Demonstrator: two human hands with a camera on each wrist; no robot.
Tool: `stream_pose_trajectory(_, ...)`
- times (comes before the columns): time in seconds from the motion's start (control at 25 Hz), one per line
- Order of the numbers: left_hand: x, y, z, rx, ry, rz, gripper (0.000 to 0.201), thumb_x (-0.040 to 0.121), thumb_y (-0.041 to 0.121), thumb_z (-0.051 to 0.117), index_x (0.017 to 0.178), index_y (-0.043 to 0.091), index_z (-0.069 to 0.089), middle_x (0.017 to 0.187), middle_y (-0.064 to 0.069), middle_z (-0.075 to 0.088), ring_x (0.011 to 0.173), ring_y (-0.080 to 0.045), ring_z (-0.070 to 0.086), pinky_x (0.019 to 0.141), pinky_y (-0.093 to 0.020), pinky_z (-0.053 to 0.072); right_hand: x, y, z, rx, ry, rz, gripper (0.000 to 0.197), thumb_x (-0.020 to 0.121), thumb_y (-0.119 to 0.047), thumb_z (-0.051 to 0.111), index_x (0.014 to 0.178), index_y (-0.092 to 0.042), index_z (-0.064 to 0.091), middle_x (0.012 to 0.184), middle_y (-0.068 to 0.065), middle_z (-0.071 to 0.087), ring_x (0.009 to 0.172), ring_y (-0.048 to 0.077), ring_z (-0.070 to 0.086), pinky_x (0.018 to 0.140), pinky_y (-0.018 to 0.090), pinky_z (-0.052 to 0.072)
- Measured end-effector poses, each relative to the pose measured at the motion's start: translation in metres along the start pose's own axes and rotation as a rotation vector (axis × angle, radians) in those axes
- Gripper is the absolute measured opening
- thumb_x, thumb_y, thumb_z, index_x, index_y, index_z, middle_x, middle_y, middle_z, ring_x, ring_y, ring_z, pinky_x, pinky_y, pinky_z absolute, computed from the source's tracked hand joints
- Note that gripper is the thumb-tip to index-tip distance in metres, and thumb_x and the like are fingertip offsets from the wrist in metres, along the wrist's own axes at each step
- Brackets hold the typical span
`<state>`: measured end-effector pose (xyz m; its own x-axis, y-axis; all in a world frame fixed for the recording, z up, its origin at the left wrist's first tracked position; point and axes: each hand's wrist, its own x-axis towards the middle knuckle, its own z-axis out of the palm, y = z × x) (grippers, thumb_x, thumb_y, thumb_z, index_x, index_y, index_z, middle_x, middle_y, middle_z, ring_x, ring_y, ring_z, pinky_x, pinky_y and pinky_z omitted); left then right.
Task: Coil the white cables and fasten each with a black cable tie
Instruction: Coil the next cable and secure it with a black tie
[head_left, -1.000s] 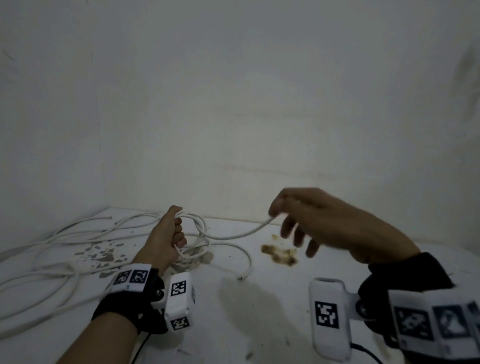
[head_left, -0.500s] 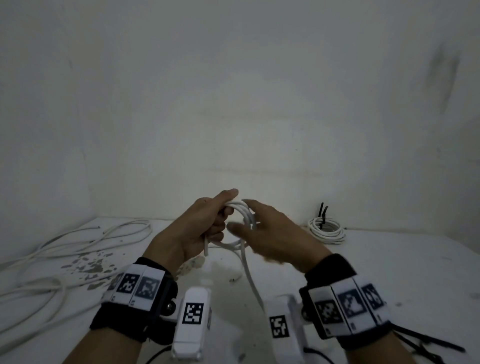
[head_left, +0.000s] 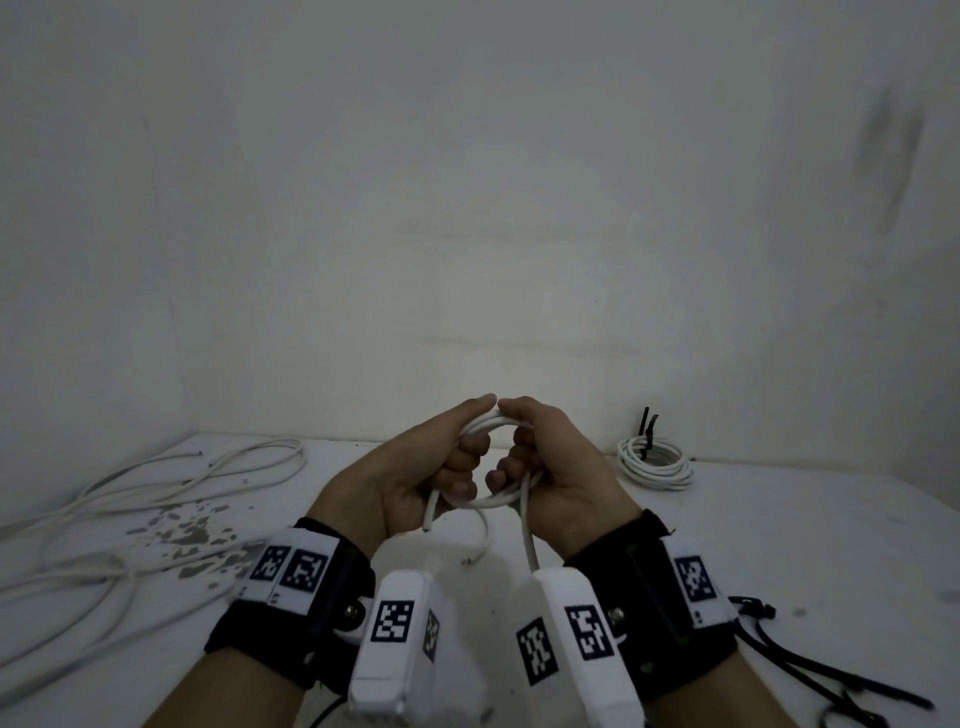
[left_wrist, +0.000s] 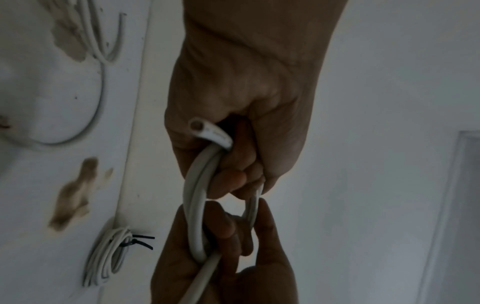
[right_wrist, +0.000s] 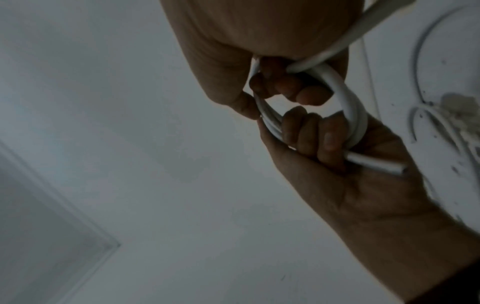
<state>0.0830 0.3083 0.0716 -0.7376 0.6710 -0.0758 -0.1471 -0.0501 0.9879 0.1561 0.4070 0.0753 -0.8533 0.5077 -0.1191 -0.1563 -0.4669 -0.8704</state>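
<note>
A small coil of white cable (head_left: 491, 501) is held up above the table between both hands. My left hand (head_left: 441, 462) grips the coil's left side, with the cut cable end (left_wrist: 198, 126) poking out of the fist. My right hand (head_left: 530, 457) grips the right side, fingers curled through the loop (right_wrist: 345, 98). The cable's loose tail (head_left: 529, 535) hangs down toward the table. A finished coil (head_left: 655, 460) bound with a black cable tie (head_left: 647, 428) lies at the back right. Loose black ties (head_left: 810, 670) lie at the right front.
Several uncoiled white cables (head_left: 119, 525) sprawl over the left of the white table (head_left: 779, 530). Brown stains (head_left: 192, 530) mark the surface there. A plain wall (head_left: 467, 208) stands close behind the table.
My right hand came in from the right with the cable and closed on the coil beside the left hand. Both hands lifted the coil toward the middle, and the view shifted right.
</note>
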Motion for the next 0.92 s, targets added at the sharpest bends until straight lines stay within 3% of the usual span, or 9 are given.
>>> stream_pose_trajectory(0.12,0.003,0.001,-0.003,-0.041,-0.050,0.008,0.052,0.093,0.046,0.058,0.053,0.021,0.039,0.045,0.008,0.020,0.034,-0.006,0.013,0.037,-0.018,0.028,0.002,0.002,0.001,-0.027,0.016,-0.042,0.027,0.085,-0.022,0.068,0.064,-0.014,0.053,0.044,-0.003,0.037,0.038,0.014,0.036,0.049,0.028,0.038)
stream_pose_trajectory(0.24,0.006,0.006,-0.010,-0.195,-0.078,0.018,0.053,0.095,0.044,0.054,0.053,0.021,0.032,0.039,0.009,0.018,0.028,-0.006,0.014,0.033,-0.018,0.027,0.001,-0.005,-0.003,-0.143,-0.119,-0.016,0.031,0.088,-0.034,0.067,0.066,-0.016,0.055,0.054,0.000,0.050,0.052,0.017,0.048,0.059,0.031,0.048)
stream_pose_trajectory(0.36,0.012,0.013,-0.019,-0.388,-0.044,0.059,0.057,0.096,0.045,0.050,0.048,0.021,0.033,0.036,0.009,0.019,0.025,-0.006,0.015,0.030,-0.017,0.022,-0.003,-0.009,-0.012,-0.378,-0.322,-0.015,0.033,0.089,-0.041,0.070,0.093,-0.009,0.065,0.087,0.012,0.069,0.076,0.028,0.066,0.072,0.046,0.061)
stream_pose_trajectory(0.48,0.015,0.019,-0.041,-0.614,0.061,0.139,0.056,0.098,0.047,0.046,0.049,0.020,0.036,0.037,0.009,0.020,0.025,-0.006,0.018,0.033,-0.016,0.026,-0.008,-0.006,-0.029,-0.957,-0.468,-0.036,0.035,0.091,-0.034,0.071,0.117,-0.017,0.055,0.094,0.016,0.072,0.070,0.029,0.070,0.063,0.042,0.060)
stream_pose_trajectory(0.56,0.016,0.021,-0.059,-0.741,0.119,0.190,0.050,0.099,0.046,0.044,0.057,0.020,0.036,0.039,0.009,0.024,0.026,-0.006,0.021,0.036,-0.016,0.031,-0.009,-0.010,-0.037,-1.275,-0.528,-0.129,0.019,0.096,-0.028,0.064,0.109,-0.016,0.059,0.077,0.011,0.071,0.058,0.021,0.064,0.061,0.038,0.057)
stream_pose_trajectory(0.64,0.016,0.021,-0.076,-0.826,0.170,0.230,0.045,0.101,0.043,0.041,0.062,0.020,0.036,0.040,0.008,0.026,0.028,-0.007,0.023,0.038,-0.016,0.034,-0.006,-0.020,-0.041,-1.272,-0.407,-0.341,0.010,0.097,-0.024,0.061,0.105,-0.018,0.060,0.071,0.006,0.068,0.053,0.017,0.061,0.059,0.037,0.056)
stream_pose_trajectory(0.76,0.016,0.020,-0.090,-0.904,0.247,0.298,0.043,0.104,0.038,0.038,0.066,0.019,0.036,0.040,0.008,0.028,0.028,-0.007,0.024,0.040,-0.016,0.035,-0.008,-0.038,-0.042,-1.150,-0.206,-0.675,0.022,0.095,-0.022,0.064,0.109,-0.036,0.056,0.074,-0.001,0.069,0.057,0.015,0.069,0.060,0.032,0.057)
stream_pose_trajectory(0.84,0.018,0.019,-0.092,-0.923,0.255,0.313,0.043,0.105,0.038,0.036,0.066,0.019,0.036,0.040,0.008,0.029,0.028,-0.007,0.024,0.040,-0.015,0.036,-0.010,-0.041,-0.041,-1.235,-0.232,-0.795,0.022,0.095,-0.014,0.061,0.097,-0.036,0.064,0.075,-0.003,0.068,0.060,0.014,0.069,0.060,0.023,0.054)
stream_pose_trajectory(0.92,0.021,0.017,-0.092,-0.935,0.252,0.321,0.044,0.105,0.040,0.033,0.067,0.019,0.036,0.041,0.009,0.029,0.029,-0.006,0.024,0.042,-0.015,0.037,-0.011,-0.039,-0.038,-1.378,-0.285,-0.794,0.036,0.095,-0.005,0.052,0.080,-0.031,0.071,0.073,-0.005,0.068,0.061,0.014,0.069,0.055,0.017,0.051)
